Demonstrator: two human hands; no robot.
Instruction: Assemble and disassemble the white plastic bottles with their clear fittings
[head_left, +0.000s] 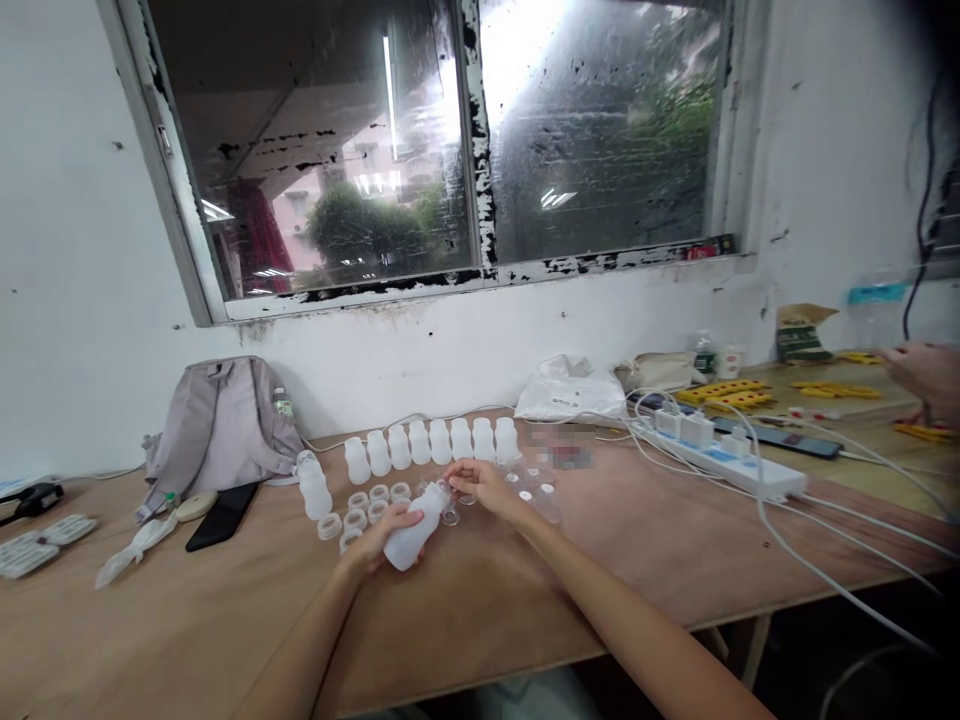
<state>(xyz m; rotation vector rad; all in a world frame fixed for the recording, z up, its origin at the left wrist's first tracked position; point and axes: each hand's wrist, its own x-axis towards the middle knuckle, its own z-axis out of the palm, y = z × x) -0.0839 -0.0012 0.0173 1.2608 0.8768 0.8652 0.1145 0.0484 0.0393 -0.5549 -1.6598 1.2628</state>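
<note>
The left hand (381, 535) grasps a white bottle (411, 540) around its body, over the front part of the brown tabletop (480, 625). The bottle tilts, its base toward the lower left and its neck toward the upper right. The right hand (484, 487) has its fingers bunched at the bottle's neck; whether they grip the rim or a small piece there, I cannot tell. Just behind the hands, a row of similar bottles (440, 442) stands upright, and another bottle (315, 490) stands to the left, nearer the front. Pale rings (355, 520) lie in a cluster between that bottle and the left hand. Small clear parts (450, 516) lie below the right hand's fingers, and clear caps (547, 491) lie to the right of that hand. Farther left are a phone (223, 517) and a grey backpack (232, 425) leaning against the wall (390, 365). At the back, right of the row, sits a white plastic bag (574, 388). Farther right lie a power strip (757, 475) with white cables and several yellow pieces (836, 390), near another person's hand (926, 372) at the edge of view. A window (420, 160) fills the upper middle.
</note>
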